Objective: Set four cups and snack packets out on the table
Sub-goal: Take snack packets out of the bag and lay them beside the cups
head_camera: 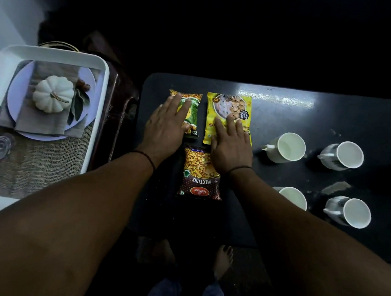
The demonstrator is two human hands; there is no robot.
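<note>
Forearms: two bare arms reach forward from the bottom edge, each with a thin dark band at the wrist.
Left hand (168,121): flat and unclenched, fingers spread, palm resting on the green packet; it presses rather than grips.
Right hand (232,143): likewise flat with fingers splayed, lying on the lower part of the yellow packet, its heel over the top corner of the brown packet.
Brown packet (200,175): nearest of the three, dark maroon with orange snack print, the word MIXTURE and a red oval logo, read upside down from here.
Green packet (190,111): narrow, green and orange, lying flat, just left of the yellow one.
Yellow packet (229,104): wider, bright yellow with a round bowl picture and a dark price badge.
Table (327,114): dark glossy top, scuffed with pale specks; all three packets sit at its left part.
Cups (287,148): four white mugs (342,156) (294,197) (349,211) in a two-by-two block to the right, upright, insides bare.
Tray (99,61): white-rimmed, printed with a pumpkin place setting, left of the table.
</note>
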